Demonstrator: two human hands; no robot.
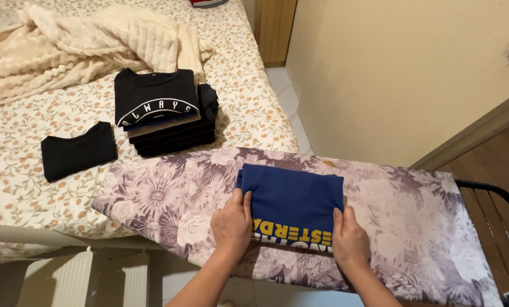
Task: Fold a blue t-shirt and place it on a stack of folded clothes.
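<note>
A folded blue shirt [293, 196] with yellow and white print lies on an ironing board with a purple flowered cover [413, 222]. My left hand [231, 223] presses on the shirt's near left edge, fingers flat on the cloth. At the near right edge my right hand [350, 239] does the same. Both hands rest on top of the folded shirt.
A bed with a flowered sheet [248, 96] lies beyond the board. On it stand a stack of folded black shirts [163, 113], a single folded black garment [78, 150] and a crumpled cream blanket [89, 42]. A white radiator [78, 278] is lower left; a beige wall [402, 74] on the right.
</note>
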